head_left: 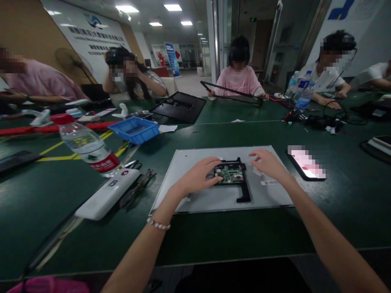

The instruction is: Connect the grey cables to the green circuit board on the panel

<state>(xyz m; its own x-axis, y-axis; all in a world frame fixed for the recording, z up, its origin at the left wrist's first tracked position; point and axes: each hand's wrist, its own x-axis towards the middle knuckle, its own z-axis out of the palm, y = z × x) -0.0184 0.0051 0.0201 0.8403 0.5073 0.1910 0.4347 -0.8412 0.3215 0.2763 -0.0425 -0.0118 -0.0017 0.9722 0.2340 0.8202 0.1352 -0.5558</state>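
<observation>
A flat light-grey panel (189, 203) lies on the green table. On its middle rests a green circuit board (229, 174) set in a black bracket (245, 191). My left hand (200, 175) is at the board's left side, thumb and fingers apart at its edge, apparently touching it. Just right of the bracket, my right hand (267, 162) hovers over the panel with its fingers curled and the fingertips close together. Whether anything small is between those fingertips cannot be made out. White labels sit on the panel near my right hand.
A phone (307, 163) lies right of the panel. To the left are a white power bank (108, 194), glasses (137, 189), a water bottle (88, 144) and a blue tray (134, 129). Across the table (214, 244), a person holds a black frame (232, 95); other people sit alongside.
</observation>
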